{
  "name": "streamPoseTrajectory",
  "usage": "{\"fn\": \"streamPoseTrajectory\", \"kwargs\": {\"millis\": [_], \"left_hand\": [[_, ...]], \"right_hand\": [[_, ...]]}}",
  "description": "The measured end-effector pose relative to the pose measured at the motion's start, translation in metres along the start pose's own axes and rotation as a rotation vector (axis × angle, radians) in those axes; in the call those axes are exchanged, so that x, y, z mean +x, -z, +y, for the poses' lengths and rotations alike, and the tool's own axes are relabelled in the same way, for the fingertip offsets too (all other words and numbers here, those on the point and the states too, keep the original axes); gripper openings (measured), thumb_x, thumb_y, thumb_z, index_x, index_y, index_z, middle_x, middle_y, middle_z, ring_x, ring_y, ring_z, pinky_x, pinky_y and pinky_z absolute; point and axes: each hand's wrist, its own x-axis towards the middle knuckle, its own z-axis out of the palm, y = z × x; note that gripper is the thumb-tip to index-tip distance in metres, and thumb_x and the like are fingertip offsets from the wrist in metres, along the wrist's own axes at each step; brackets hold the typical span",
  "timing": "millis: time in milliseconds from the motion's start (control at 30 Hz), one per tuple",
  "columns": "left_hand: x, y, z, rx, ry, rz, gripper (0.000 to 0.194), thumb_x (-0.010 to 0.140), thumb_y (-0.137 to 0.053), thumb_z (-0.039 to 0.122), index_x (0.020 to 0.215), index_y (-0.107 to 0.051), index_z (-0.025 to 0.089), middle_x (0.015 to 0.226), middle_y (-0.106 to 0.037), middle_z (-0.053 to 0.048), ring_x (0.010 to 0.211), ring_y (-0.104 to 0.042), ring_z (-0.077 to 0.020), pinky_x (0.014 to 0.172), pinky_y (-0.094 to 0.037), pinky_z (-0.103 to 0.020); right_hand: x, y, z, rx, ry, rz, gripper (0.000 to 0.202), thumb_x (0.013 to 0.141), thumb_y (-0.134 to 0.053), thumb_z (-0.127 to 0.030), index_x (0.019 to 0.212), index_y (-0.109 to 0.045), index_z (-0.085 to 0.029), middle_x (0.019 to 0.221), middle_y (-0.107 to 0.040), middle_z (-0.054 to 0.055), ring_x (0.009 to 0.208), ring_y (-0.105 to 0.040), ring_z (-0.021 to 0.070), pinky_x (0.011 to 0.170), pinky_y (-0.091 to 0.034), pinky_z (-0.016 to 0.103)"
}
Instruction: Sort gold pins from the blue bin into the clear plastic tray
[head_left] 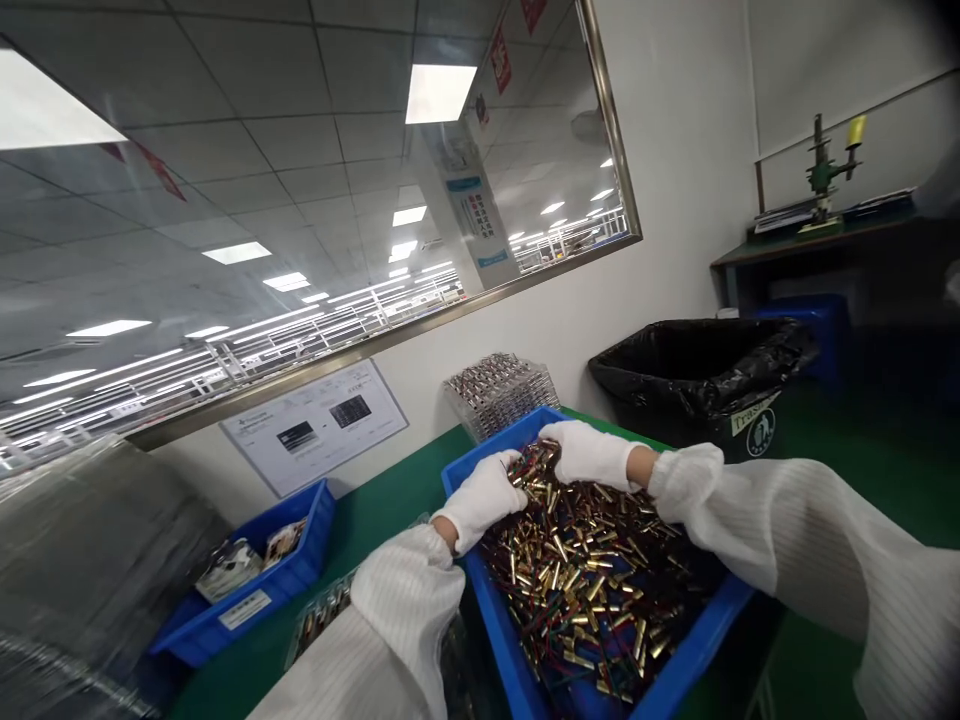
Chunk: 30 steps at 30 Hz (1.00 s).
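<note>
A long blue bin (495,620) holds a heap of small brass-coloured cylinders with thin red and dark wires (577,575). At the bin's far end, both of my white-gloved hands are in the heap, facing each other a short way apart. My left hand (487,500) is curled at the left side, thumb and fingers bent round some of the wired brass cylinders. On the far right side, my right hand (589,455) bends its fingers down over more of them. The parts between my fingers are partly hidden.
Stacked clear trays (501,392) stand beyond the bin against the wall. A black-lined trash bin (697,375) is at the right. To the left are a smaller blue bin (251,600) with packets and a clear tray (322,615). A green hand press (823,180) stands behind.
</note>
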Motion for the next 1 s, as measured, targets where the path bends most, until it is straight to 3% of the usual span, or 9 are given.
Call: {"fn": "streamPoseTrajectory", "kwargs": {"millis": [167,300,467,567,667,800,900,1000], "left_hand": [[-0.005,0.012,0.02,-0.234,-0.086,0.065,0.042,0.051,-0.057,0.009,0.093,-0.052,0.014,0.077,-0.059,0.0,0.068,-0.053,-0.0125,0.061,-0.041,-0.022],[-0.009,0.013,0.032,-0.359,-0.091,0.016,0.035,0.055,-0.06,0.015,0.089,-0.052,0.014,0.076,-0.057,-0.001,0.071,-0.052,-0.0121,0.063,-0.041,-0.022],[-0.015,0.016,0.023,-0.48,0.026,-0.04,0.031,0.065,-0.051,0.027,0.094,-0.05,0.016,0.092,-0.054,-0.007,0.071,-0.052,-0.0123,0.051,-0.042,-0.02],[-0.017,0.024,0.007,-0.361,0.062,-0.008,0.039,0.063,-0.05,0.022,0.102,-0.046,0.017,0.107,-0.049,-0.009,0.077,-0.054,-0.0137,0.058,-0.044,-0.024],[-0.023,0.027,-0.007,-0.163,0.052,-0.013,0.059,0.051,-0.061,0.019,0.108,-0.045,0.019,0.11,-0.05,-0.007,0.09,-0.05,-0.0187,0.076,-0.04,-0.029],[-0.029,0.012,-0.012,0.225,0.0,-0.089,0.09,0.036,-0.071,0.029,0.119,-0.036,0.02,0.11,-0.049,-0.009,0.098,-0.045,-0.0274,0.083,-0.035,-0.034],[-0.024,-0.009,-0.01,0.202,-0.11,-0.025,0.063,0.048,-0.064,0.028,0.109,-0.048,0.021,0.098,-0.056,-0.005,0.086,-0.051,-0.0207,0.079,-0.037,-0.029],[-0.012,-0.021,-0.008,0.12,-0.131,0.017,0.03,0.056,-0.056,0.018,0.085,-0.061,0.018,0.076,-0.061,0.0,0.071,-0.054,-0.015,0.069,-0.04,-0.025]], "right_hand": [[0.003,0.016,0.001,0.179,0.005,0.043,0.044,0.056,-0.047,-0.008,0.099,-0.05,-0.016,0.086,-0.06,0.003,0.073,-0.054,0.0137,0.062,-0.04,0.02],[-0.001,0.018,-0.003,0.262,0.045,0.004,0.041,0.056,-0.049,-0.009,0.097,-0.053,-0.015,0.085,-0.061,0.002,0.072,-0.054,0.0135,0.063,-0.04,0.021],[-0.011,0.025,-0.01,0.332,0.116,-0.119,0.038,0.058,-0.055,-0.017,0.097,-0.056,-0.016,0.088,-0.061,0.002,0.077,-0.055,0.0154,0.068,-0.041,0.023],[-0.019,0.04,-0.01,0.321,0.135,-0.168,0.056,0.057,-0.06,-0.027,0.11,-0.048,-0.017,0.105,-0.055,0.004,0.092,-0.052,0.0185,0.079,-0.038,0.025],[-0.026,0.054,-0.004,0.146,0.06,-0.228,0.087,0.046,-0.067,-0.035,0.123,-0.031,-0.02,0.119,-0.044,0.006,0.104,-0.044,0.0238,0.086,-0.034,0.029],[-0.027,0.042,0.005,-0.138,-0.05,-0.427,0.116,0.033,-0.071,-0.033,0.129,-0.008,-0.018,0.121,-0.04,0.012,0.105,-0.042,0.0284,0.083,-0.035,0.031],[-0.022,0.015,0.002,-0.226,0.045,-0.349,0.108,0.034,-0.07,-0.03,0.128,-0.017,-0.017,0.116,-0.044,0.013,0.101,-0.044,0.0286,0.079,-0.037,0.031],[-0.018,-0.001,-0.004,-0.114,0.138,-0.257,0.071,0.041,-0.065,-0.022,0.11,-0.048,-0.022,0.095,-0.058,0.005,0.083,-0.053,0.0229,0.068,-0.039,0.027]]}}
